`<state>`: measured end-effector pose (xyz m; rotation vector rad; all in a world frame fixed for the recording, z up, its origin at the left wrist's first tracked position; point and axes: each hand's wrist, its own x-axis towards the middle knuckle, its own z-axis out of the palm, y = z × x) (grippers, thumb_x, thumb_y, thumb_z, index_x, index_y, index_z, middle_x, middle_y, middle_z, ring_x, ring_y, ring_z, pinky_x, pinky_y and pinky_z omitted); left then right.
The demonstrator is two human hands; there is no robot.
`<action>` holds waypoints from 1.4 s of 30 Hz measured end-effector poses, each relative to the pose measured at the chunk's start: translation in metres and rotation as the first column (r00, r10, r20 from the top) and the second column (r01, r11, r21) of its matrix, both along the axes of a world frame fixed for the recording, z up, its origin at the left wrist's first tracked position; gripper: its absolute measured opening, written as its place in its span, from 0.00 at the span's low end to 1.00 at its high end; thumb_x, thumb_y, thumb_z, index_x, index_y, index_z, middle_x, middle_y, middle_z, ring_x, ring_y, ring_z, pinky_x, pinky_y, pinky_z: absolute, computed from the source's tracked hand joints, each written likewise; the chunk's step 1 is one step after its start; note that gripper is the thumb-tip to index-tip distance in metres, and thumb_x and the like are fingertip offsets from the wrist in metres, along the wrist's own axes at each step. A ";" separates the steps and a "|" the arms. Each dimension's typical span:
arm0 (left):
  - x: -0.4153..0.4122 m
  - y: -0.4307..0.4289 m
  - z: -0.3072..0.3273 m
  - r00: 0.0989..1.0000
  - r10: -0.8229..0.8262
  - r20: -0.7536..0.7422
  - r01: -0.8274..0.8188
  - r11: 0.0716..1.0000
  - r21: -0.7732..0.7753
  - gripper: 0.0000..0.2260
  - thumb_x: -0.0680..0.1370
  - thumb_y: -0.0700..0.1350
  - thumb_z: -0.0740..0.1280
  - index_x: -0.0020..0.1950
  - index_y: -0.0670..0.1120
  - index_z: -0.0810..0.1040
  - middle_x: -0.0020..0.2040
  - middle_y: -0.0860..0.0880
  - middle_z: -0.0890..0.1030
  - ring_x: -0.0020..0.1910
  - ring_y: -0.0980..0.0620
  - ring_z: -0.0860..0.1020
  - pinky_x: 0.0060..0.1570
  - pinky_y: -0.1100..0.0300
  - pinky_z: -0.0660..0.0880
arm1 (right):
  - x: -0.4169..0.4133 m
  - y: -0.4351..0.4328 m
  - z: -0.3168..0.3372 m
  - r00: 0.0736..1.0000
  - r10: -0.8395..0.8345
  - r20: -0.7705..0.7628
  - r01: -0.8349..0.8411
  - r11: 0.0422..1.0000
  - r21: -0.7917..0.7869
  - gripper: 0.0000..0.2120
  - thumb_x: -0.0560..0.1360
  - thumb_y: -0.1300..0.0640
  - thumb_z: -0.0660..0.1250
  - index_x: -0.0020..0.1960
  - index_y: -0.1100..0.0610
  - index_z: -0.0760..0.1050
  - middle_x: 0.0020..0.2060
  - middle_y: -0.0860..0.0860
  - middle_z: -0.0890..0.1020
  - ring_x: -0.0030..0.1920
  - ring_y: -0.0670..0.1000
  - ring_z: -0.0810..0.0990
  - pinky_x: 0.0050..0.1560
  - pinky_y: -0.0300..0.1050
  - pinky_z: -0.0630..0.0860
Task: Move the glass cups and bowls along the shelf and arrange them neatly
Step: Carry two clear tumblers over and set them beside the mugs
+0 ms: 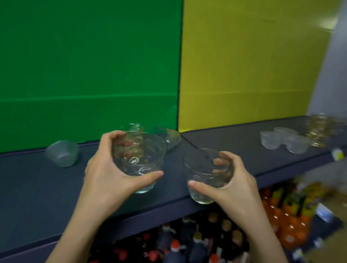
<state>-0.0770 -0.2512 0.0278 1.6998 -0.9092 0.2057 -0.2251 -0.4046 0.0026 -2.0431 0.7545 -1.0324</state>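
Where the wall stands behind the shelf: a green panel (pixel 79 54) on the left meets a yellow panel (pixel 248 64) on the right at a dark upright seam.
Shelf (pixel 30 190): a dark blue-grey top that runs from the lower left up to the far right, with the glassware on it.
Bottles below: dark bottles (pixel 174 258) with red caps stand under the shelf, and orange bottles (pixel 287 228) stand further right.
Left hand (pixel 108 173): it is wrapped round the left cup (pixel 140 160), with the thumb across the near side and the fingers curled round the far side, showing through the glass.
Right hand (pixel 234 182): it grips the right cup (pixel 204 174) the same way, thumb in front and fingers behind.
Left cup: clear patterned glass, tilted toward the camera, over the middle of the shelf.
Right cup: clear glass with its base at the front edge of the shelf; I cannot tell whether it touches.
Stack of glasses (pixel 318 129): upright at the far right end, blurred.
Small bowls (pixel 285 139): a tight cluster just left of the stack.
Frosted bowl (pixel 63 152): on its side by the green panel, left of the hands.
Tipped glass (pixel 169 138): on its side at the seam, behind the left cup.
Yellow tag (pixel 337 154): on the shelf's front edge, below the stack.
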 end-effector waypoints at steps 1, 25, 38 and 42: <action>-0.006 -0.009 -0.001 0.999 -0.041 -0.005 0.041 0.999 -0.001 0.41 0.46 0.61 0.76 0.56 0.57 0.67 0.52 0.60 0.77 0.52 0.56 0.78 0.56 0.52 0.75 | -0.011 -0.003 -0.001 1.000 -0.028 0.007 0.028 1.000 0.004 0.36 0.52 0.42 0.79 0.53 0.38 0.63 0.51 0.40 0.77 0.54 0.47 0.78 0.59 0.50 0.73; -0.244 -0.351 -0.027 0.875 -0.482 -0.046 0.482 0.876 -0.015 0.43 0.48 0.57 0.79 0.61 0.52 0.69 0.53 0.55 0.78 0.52 0.54 0.78 0.54 0.52 0.75 | -0.302 -0.250 -0.005 0.895 -0.446 -0.009 0.445 0.893 -0.063 0.41 0.53 0.46 0.81 0.62 0.48 0.67 0.52 0.41 0.74 0.53 0.42 0.73 0.51 0.34 0.68; -0.307 -0.534 -0.033 0.877 -0.477 -0.051 0.477 0.879 -0.016 0.41 0.54 0.51 0.81 0.62 0.52 0.67 0.55 0.55 0.77 0.54 0.52 0.76 0.54 0.50 0.75 | -0.361 -0.421 -0.017 0.906 -0.423 0.008 0.423 0.906 -0.031 0.44 0.52 0.42 0.80 0.63 0.43 0.64 0.48 0.32 0.70 0.49 0.34 0.71 0.50 0.32 0.71; -0.313 -0.592 -0.035 0.891 -0.453 -0.034 0.452 0.891 -0.040 0.41 0.54 0.51 0.81 0.63 0.51 0.66 0.55 0.55 0.76 0.54 0.53 0.76 0.51 0.55 0.75 | -0.359 -0.484 -0.016 0.927 -0.374 0.023 0.374 0.927 -0.009 0.41 0.52 0.43 0.80 0.59 0.40 0.64 0.49 0.32 0.72 0.50 0.36 0.74 0.51 0.33 0.72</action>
